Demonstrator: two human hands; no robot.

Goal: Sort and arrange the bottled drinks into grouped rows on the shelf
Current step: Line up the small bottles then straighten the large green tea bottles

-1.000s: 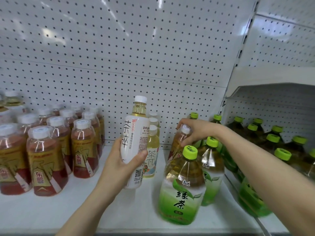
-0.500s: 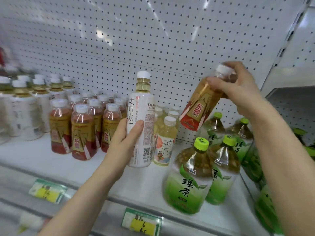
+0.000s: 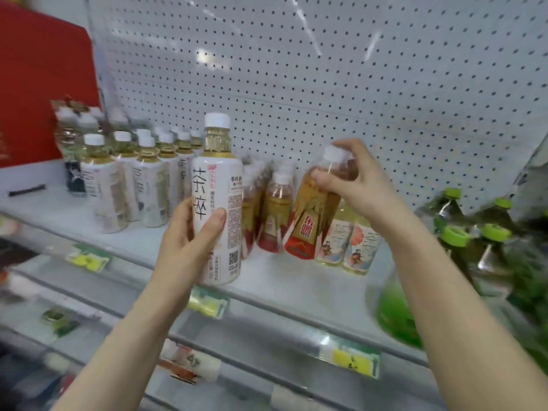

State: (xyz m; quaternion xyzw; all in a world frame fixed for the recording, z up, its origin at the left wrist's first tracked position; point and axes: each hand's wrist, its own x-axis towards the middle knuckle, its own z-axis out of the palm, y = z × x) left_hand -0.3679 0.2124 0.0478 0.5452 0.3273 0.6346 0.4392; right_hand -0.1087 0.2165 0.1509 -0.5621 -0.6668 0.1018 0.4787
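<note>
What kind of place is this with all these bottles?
Most likely a shop's drinks aisle: rows of bottled tea stand on a white shelf, yellow price tags line its front edge, and a pegboard wall backs it.

Bare forearms (image 3: 124, 336) and hands (image 3: 189, 235)

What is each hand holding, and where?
Left hand grips the white tea bottle round its middle; right hand holds the red-labelled bottle by its neck.

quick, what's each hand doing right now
Left hand: holding the white tea bottle by its body.
Right hand: holding the red-label bottle near its cap.
</note>
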